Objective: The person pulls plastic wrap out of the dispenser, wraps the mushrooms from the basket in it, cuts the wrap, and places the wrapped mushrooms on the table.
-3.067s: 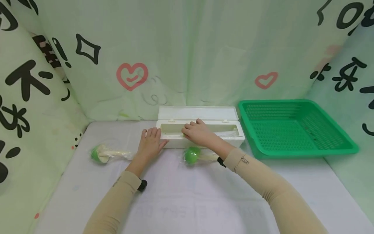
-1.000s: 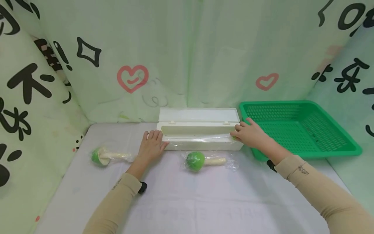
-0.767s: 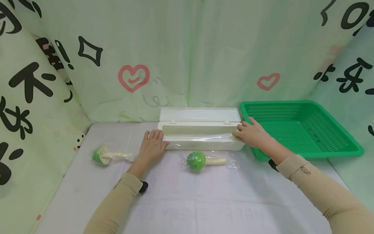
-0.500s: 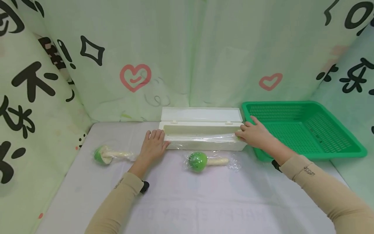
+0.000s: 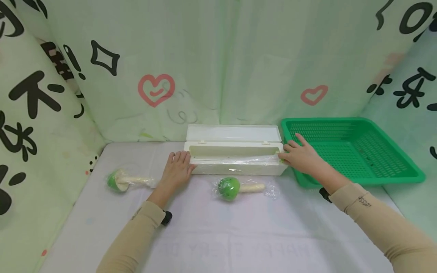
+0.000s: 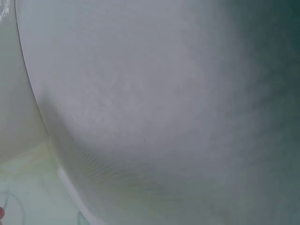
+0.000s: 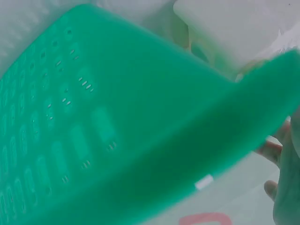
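Note:
A long white cling film dispenser (image 5: pixel 222 169) stands at the back of the table, its lid (image 5: pixel 233 133) tipped up behind it. Clear film (image 5: pixel 246 160) stretches along its front edge and hangs over the front. My left hand (image 5: pixel 175 172) grips the dispenser's left end, fingers over the top and thumb at the front. At the right end, my right hand (image 5: pixel 304 157) pinches a small green slide cutter (image 5: pixel 282 160), mostly hidden by the fingers; the index finger is raised. In the right wrist view, part of the right hand (image 7: pixel 286 173) shows beyond the basket's rim.
A green basket (image 5: pixel 385 181) stands right beside the dispenser, close under my right forearm. In front lies a green-headed, cream-handled mushroom-like thing (image 5: pixel 229 188) in clear film; a similar wrapped one (image 5: pixel 117 181) lies left. Printed curtains (image 5: pixel 222 57) enclose the table.
My right hand has slid from the dispenser's middle to its right end, moving only slightly in the last second. Film now spans the front edge. The left hand has stayed at the left end.

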